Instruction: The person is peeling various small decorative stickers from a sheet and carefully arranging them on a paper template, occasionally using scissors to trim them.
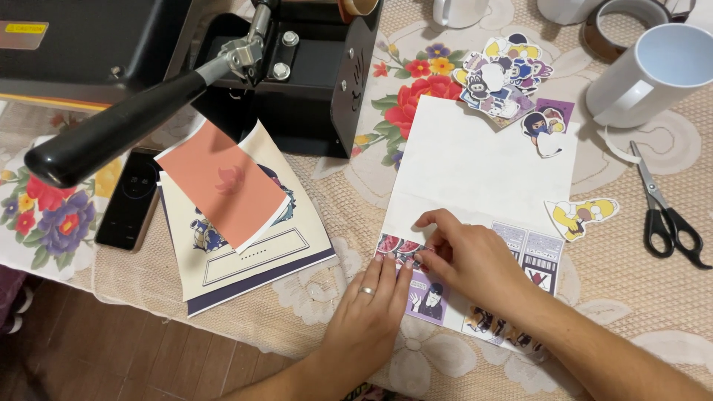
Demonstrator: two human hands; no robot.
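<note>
Nearest the camera, the left hand [369, 308], a ring on one finger, lies flat and open with its fingertips pressing on the lower left corner of a printed sticker sheet [538, 256] on the lace tablecloth [639, 297]. Just beside it the right hand [468, 256] curls over the same sheet, its fingertips pinching at the bottom edge of a white paper [479, 163] that covers the sheet's upper part; whether it actually grips the edge is hard to tell. A purple sticker of a dark-haired figure [429, 297] shows between the two hands. To the left lies a stack of printed papers topped by a salmon-coloured sheet [219, 186], with a black phone [128, 200] beside it. To the right, a yellow cartoon cutout [583, 217] rests near the white paper's corner, and black-handled scissors [668, 215] lie further out. Beyond, a pile of cut stickers [505, 74] sits at the paper's top edge, a white mug [653, 74] lies on its side, and a black heat press [297, 67] with a long handle [111, 134] stands at the back left.
</note>
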